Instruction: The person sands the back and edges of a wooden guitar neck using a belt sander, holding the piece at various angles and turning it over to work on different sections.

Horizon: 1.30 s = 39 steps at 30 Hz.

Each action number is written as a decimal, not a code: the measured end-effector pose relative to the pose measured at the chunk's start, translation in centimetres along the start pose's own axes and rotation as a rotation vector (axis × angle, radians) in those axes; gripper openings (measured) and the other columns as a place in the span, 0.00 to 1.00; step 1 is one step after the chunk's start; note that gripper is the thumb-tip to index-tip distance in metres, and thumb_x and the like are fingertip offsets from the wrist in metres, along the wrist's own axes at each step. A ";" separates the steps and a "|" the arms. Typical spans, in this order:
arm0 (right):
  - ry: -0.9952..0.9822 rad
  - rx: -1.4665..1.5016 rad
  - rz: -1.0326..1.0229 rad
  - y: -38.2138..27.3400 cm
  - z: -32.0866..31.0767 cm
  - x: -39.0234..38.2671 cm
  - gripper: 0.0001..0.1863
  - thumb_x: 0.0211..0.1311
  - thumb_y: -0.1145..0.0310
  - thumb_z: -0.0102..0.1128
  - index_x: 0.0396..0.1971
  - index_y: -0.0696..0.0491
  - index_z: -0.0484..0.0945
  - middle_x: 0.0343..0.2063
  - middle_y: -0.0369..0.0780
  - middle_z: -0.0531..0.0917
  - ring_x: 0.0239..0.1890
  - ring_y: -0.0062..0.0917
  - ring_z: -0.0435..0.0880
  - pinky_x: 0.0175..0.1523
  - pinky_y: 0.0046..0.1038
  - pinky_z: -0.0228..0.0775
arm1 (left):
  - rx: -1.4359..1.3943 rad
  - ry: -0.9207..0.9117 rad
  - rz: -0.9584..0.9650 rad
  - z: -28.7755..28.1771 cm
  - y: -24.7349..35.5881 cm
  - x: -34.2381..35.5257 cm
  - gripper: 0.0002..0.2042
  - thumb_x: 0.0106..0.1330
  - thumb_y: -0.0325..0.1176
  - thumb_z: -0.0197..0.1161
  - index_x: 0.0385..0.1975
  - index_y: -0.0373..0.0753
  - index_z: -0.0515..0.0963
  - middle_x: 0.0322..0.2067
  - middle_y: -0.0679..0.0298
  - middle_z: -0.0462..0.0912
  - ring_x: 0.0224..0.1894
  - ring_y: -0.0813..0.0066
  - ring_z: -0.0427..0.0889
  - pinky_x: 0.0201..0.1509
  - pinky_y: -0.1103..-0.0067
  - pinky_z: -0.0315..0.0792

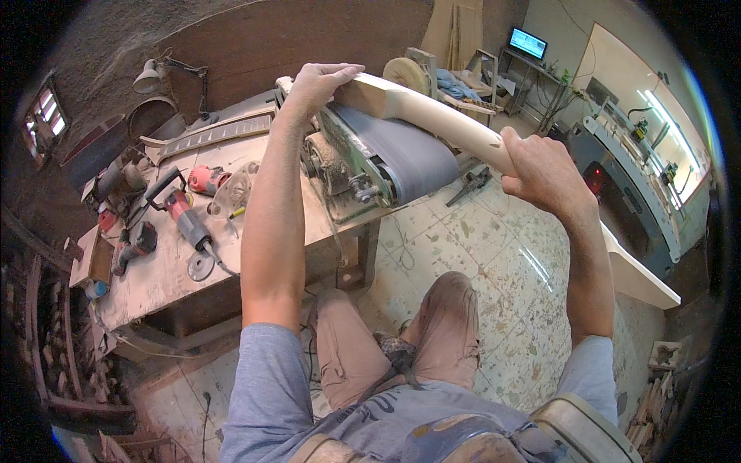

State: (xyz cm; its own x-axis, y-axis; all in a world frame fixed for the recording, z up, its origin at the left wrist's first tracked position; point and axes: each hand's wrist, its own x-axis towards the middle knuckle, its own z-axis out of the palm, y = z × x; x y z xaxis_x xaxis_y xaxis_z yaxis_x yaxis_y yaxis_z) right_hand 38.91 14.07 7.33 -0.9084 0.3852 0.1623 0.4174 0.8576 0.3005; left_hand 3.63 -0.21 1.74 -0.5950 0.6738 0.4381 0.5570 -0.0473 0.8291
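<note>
Left hand [318,83], eleven o'clock, and right hand [542,166], two o'clock, curl round pale wood [444,116]; tilting risks the sanding belt [405,158] gouging it

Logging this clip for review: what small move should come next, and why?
Probably a slight shift of the wooden piece along the sanding belt: its thick end lies over the belt, the right hand grips its shaft, and the left hand is at that end.
</note>
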 end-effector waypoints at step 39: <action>-0.275 2.249 -0.154 7.5 10.7 -11.2 0.43 0.49 0.53 0.68 0.57 0.72 0.67 0.15 0.34 0.69 0.09 0.14 0.68 0.11 0.17 0.66 | -0.192 -0.193 0.626 12.0 19.2 1.9 0.33 0.62 0.41 0.75 0.68 0.40 0.75 0.56 0.50 0.84 0.53 0.57 0.87 0.58 0.65 0.82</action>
State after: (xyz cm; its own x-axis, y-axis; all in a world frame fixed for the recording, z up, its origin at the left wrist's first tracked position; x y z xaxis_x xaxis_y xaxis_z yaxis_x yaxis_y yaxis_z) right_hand 51.99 19.88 -2.31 -0.9832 0.1537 0.0989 -0.1448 -0.3248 -0.9346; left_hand 20.15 8.98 14.30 -0.0703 0.5957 0.8001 0.6392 -0.5888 0.4946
